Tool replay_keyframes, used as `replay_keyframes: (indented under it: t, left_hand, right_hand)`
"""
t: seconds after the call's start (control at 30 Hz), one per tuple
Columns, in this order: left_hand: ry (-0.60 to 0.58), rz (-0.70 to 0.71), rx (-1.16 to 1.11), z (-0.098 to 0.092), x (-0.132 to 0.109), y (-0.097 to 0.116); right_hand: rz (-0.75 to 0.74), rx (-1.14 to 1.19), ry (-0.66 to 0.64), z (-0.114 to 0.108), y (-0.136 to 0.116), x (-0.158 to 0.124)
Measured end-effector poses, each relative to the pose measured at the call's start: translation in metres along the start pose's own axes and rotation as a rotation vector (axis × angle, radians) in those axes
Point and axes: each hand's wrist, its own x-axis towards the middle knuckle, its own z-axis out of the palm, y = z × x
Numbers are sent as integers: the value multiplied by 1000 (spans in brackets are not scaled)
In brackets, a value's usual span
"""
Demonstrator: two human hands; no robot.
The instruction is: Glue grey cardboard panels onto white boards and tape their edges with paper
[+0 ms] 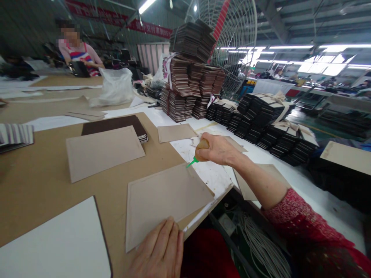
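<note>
The left hand (159,250) is lying flat, fingers together, over the near edge of a beige sheet (165,199), the piece being worked. The right hand (218,148) is gripping a squeeze bottle (202,150), whose green nozzle (191,161) is pointing down at the sheet's far right corner, touching or nearly so.

Work on this sheet is apparently partway along: a faint band is showing by its left and far edges (whether that is wet I cannot tell), and nothing is covering the sheet yet. How much of its border is left is not showing clearly.

Beyond the sheet to the left, a second beige panel (104,153) is bearing a similar edge band, with a dark brown stack (116,125) sitting behind it. Left of the sheet, a white board (53,241) is lying; far beyond it, brown bundles (181,104) are standing piled.
</note>
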Motion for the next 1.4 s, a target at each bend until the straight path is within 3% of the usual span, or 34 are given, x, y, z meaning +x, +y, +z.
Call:
replay_keyframes:
  t: [0.27, 0.53, 0.73, 1.1, 1.4]
  left_hand:
    - [22, -100, -92, -7, 9, 8]
    - [-57, 24, -3, -9, 5, -4]
    - [-33, -91, -72, -16, 15, 6]
    - [-84, 36, -4, -18, 11, -1]
    - [-12, 29, -16, -30, 24, 3]
  right_hand:
    - [-13, 7, -19, 0, 3, -9]
    - [-14, -12, -74, -9, 5, -33]
    - [-24, -33, -97, -14, 6, -49]
    - [37, 4, -181, -29, -6, -80]
    - [101, -67, -178, -32, -5, -99]
